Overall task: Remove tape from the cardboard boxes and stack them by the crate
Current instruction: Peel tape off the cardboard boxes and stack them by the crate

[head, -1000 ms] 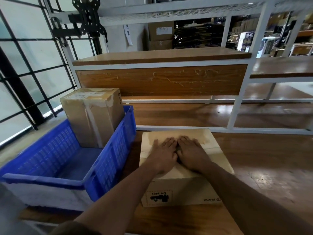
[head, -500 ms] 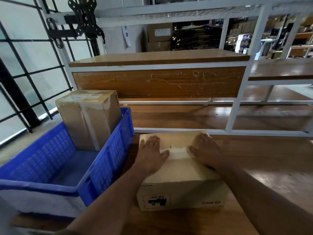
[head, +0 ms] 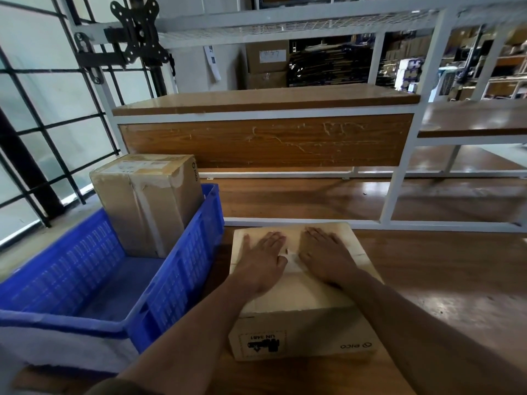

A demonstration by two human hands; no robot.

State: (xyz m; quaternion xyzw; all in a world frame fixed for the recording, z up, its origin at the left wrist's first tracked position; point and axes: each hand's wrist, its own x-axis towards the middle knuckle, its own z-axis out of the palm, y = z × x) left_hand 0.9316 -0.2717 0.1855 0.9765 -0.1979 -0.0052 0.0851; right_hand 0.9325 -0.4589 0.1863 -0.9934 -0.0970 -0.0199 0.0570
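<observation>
**Both palms flat on the box top**

The left hand (head: 263, 262) and the right hand (head: 325, 259) lie palm-down on the top of a pale cardboard box (head: 302, 317), fingers straight and spread a little, pointing away from the person. Neither hand curls round anything. A narrow gap separates them, and in that gap a whitish strip of tape (head: 291, 259) runs along the seam of the box top; the left thumb touches its edge, while the right thumb lies just beside it. Whether any of the tape has lifted from the cardboard cannot be told.

The box sits on the wooden bench (head: 427, 295) directly beneath both hands. Its near face, under the wrists, carries an upside-down printed label and a logo.

Just beside the left hand, beyond the box's left edge, stands a blue plastic crate (head: 171, 280), its slatted wall close to the box. Inside the crate, at the end far from the left hand, a second cardboard box (head: 148, 201) stands upright, taller than the crate wall, with tape running down its front and a label on top.

Ahead of the fingertips, past the far edge of the bench, a white metal rack (head: 399, 178) with wooden shelves crosses the view. Up and to the left of the left hand, a black monitor bracket (head: 134, 32) hangs on the rack frame.
</observation>
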